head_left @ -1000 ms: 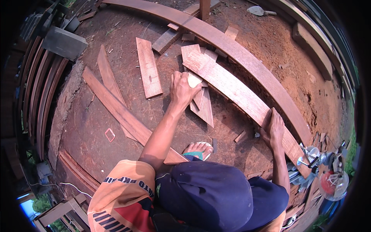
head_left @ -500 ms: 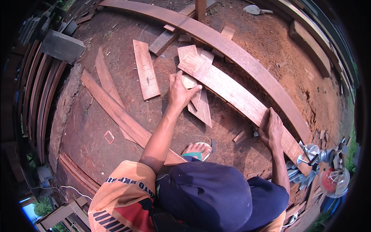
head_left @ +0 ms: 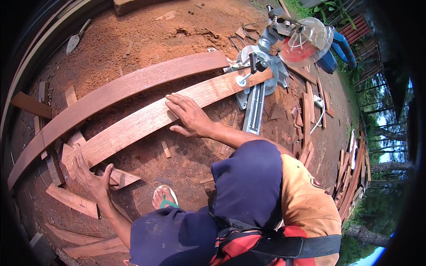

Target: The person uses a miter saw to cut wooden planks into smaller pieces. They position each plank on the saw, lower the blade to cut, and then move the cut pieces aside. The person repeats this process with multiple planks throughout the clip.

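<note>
A reddish-brown wooden plank (head_left: pixel 133 128) runs up to the right, its far end lying on the base of a mitre saw (head_left: pixel 270 73) under a clamp (head_left: pixel 242 81). My left hand (head_left: pixel 94 181) is at the plank's left end, fingers stretched and thumb apart, touching its near edge. Further along, my right hand (head_left: pixel 191 117) lies with extended fingers on the plank's top, the thumb by the near edge. A grooved offcut (head_left: pixel 127 177) sticks out beside my left hand. The saw's round guard (head_left: pixel 306 42) is raised clear of the plank.
A long curved board (head_left: pixel 128 86) lies just beyond the plank. Several wood pieces, one a short board (head_left: pixel 73 200), are scattered at the left. A trowel (head_left: pixel 76 39) rests on the sawdust at the far left. Stacked strips (head_left: pixel 355 173) stand at the right.
The view has turned right, bringing the mitre saw into full sight. My left hand has let go of a pale block and spread its fingers; my right hand still rests on the plank.
</note>
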The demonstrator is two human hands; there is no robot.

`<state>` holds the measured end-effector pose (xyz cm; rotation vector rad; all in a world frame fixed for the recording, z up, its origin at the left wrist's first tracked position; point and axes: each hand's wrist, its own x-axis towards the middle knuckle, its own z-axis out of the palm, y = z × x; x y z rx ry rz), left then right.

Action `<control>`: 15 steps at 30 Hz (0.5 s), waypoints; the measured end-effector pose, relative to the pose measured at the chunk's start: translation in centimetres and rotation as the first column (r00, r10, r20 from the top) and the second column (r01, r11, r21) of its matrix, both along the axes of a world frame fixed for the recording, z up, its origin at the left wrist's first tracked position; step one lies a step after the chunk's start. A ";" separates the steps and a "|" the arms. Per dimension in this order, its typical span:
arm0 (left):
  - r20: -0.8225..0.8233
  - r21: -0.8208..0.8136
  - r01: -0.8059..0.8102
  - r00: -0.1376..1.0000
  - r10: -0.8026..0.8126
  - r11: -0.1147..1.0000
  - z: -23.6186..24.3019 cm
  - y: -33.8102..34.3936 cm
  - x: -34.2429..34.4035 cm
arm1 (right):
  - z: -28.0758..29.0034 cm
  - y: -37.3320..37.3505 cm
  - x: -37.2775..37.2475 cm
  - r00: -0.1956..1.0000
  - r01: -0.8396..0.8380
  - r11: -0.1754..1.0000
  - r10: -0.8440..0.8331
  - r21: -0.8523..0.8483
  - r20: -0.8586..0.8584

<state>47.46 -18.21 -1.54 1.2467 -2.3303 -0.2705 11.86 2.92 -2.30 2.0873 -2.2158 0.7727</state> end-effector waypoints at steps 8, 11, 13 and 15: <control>0.344 -0.004 0.352 0.879 -0.329 0.936 -1.3 -2.6 -5.2 | -3.7 17.4 -2.1 0.728 0.668 0.744 -0.651 -0.009 0.215; 0.374 -0.103 0.359 0.878 -0.298 0.928 -3.7 -4.0 -4.8 | -4.7 20.8 -7.2 0.519 0.854 0.517 -0.854 0.063 -0.031; 0.429 -0.164 0.323 0.874 -0.228 0.932 -3.8 -4.4 -3.4 | -2.9 19.7 -10.3 0.476 0.853 0.446 -0.878 0.273 -0.054; 0.482 -0.215 0.302 0.860 -0.168 0.929 -3.9 -4.3 -3.7 | -3.0 20.7 -12.7 0.497 0.849 0.471 -0.866 0.239 -0.056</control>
